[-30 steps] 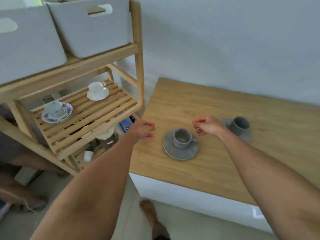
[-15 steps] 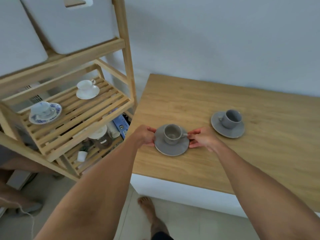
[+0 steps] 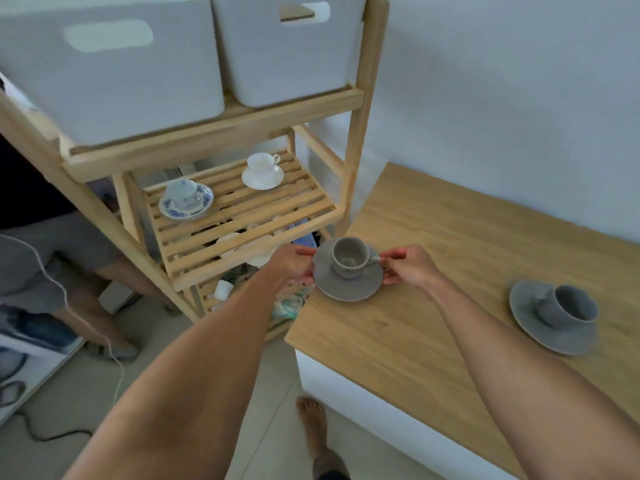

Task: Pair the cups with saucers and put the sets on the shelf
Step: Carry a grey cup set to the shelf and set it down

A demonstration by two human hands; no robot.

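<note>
A grey cup point(image 3: 350, 257) stands upright on a grey saucer point(image 3: 349, 288), held in the air over the table's left corner. My left hand point(image 3: 293, 265) grips the saucer's left rim and my right hand point(image 3: 407, 266) grips its right rim. A second grey cup point(image 3: 564, 308) on its grey saucer point(image 3: 550, 336) rests on the wooden table point(image 3: 433, 271) at the right. On the slatted shelf point(image 3: 249, 216) stand a blue-patterned cup and saucer point(image 3: 186, 200) and a white cup and saucer point(image 3: 262, 170).
Two white bins point(image 3: 287, 46) fill the shelf level above. The wooden upright post point(image 3: 360, 133) stands between table and slatted shelf. Lower shelves hold assorted items. Another person's legs point(image 3: 69, 258) are at the left, with a cable on the floor. My foot point(image 3: 311, 424) is below.
Both hands closed on the grey saucer's rims, lifted the cup-and-saucer set off the table and carried it left toward the shelf. The view turned left.
</note>
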